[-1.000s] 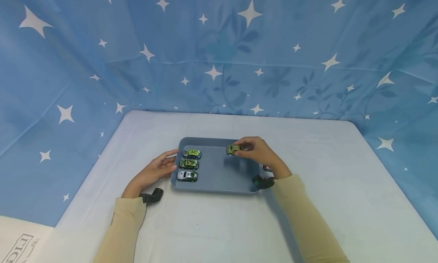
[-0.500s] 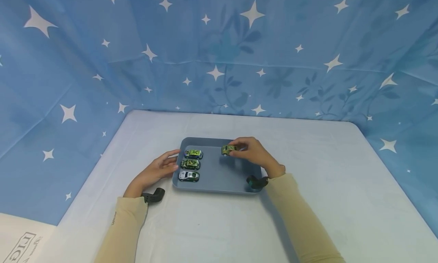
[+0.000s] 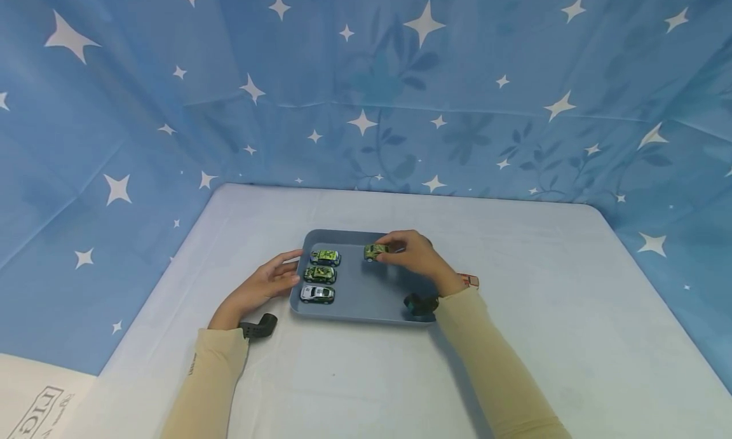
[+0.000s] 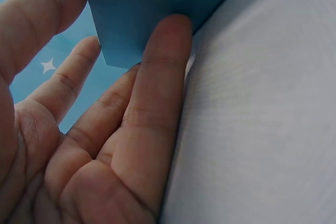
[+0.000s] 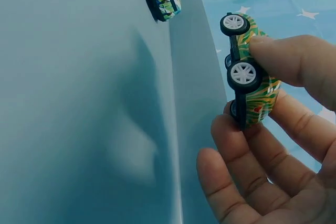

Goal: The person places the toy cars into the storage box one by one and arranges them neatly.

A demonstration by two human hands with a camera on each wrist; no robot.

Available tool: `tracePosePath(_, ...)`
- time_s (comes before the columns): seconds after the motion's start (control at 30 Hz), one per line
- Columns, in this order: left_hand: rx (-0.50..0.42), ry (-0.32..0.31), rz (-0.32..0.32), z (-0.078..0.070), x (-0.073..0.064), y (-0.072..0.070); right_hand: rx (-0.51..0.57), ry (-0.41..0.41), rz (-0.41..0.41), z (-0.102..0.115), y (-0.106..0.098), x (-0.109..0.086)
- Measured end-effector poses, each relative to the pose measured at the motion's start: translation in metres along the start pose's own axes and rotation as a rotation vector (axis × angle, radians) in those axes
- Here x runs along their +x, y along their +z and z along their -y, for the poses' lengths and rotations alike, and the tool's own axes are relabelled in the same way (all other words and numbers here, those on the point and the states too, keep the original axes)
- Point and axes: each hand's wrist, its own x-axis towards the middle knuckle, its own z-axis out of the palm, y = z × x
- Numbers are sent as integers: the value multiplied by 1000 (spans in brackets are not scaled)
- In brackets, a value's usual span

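Between thumb and fingers, my right hand (image 3: pixel 413 253) pinches a green-and-orange toy car (image 5: pixel 252 72), held above the back right part of a blue-grey tray (image 3: pixel 366 312). In the right wrist view the car's white-spoked wheels face the tray. At the tray's left side, my left hand (image 3: pixel 260 288) rests its fairly straight fingers (image 4: pixel 163 77) against the outer wall. Inside, along the left end, stand a yellow-green car (image 3: pixel 326 257), a dark green patterned car (image 3: pixel 320 274) and a white car (image 3: pixel 317 294), one in front of another.
A red toy car (image 3: pixel 470 281) lies on the white tabletop (image 3: pixel 354 375) right of the tray, partly hidden by my right wrist. A blue star-patterned cloth (image 3: pixel 366 153) hangs behind the table. Pale printed material (image 3: pixel 40 401) shows at the lower left.
My right hand has moved left over the tray with the pinched car. The red car shows more beside the wrist. My left hand stays at the tray's side.
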Motion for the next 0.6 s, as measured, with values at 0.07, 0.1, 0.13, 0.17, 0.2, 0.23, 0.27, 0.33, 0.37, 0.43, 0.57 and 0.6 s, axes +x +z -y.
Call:
tracePosePath(0.07, -3, -1, 0, 0, 0, 0, 1, 7, 4, 0, 2, 1)
tracePosePath(0.1, -3, -1, 0, 0, 0, 0, 4, 11, 6, 0, 2, 2)
tracePosePath(0.13, -2, 0, 0, 0, 0, 0, 7, 11, 9, 1, 3, 3)
tracePosePath(0.17, 0, 1, 0, 0, 0, 0, 9, 10, 14, 2, 4, 4)
tracePosePath(0.2, -2, 1, 0, 0, 0, 0, 12, 15, 18, 3, 5, 4)
tracePosePath(0.23, 0, 2, 0, 0, 0, 0, 6, 19, 19, 3, 6, 5)
tracePosePath(0.27, 1, 3, 1, 0, 0, 0, -3, 20, 22, 3, 7, 6)
tracePosePath(0.33, 3, 9, 4, 1, 0, 0, -26, 26, 27, 3, 8, 7)
tracePosePath(0.37, 2, 9, 5, 0, 0, 0, -35, 31, 29, 2, 9, 7)
tracePosePath(0.43, -1, 9, 6, 0, 0, 0, -50, 37, 32, 1, 10, 9)
tracePosePath(0.57, -2, 8, 6, 0, 1, 0, -60, 36, 32, -1, 13, 11)
tracePosePath(0.6, 0, 8, 6, 0, 1, 0, -65, 33, 31, 0, 13, 12)
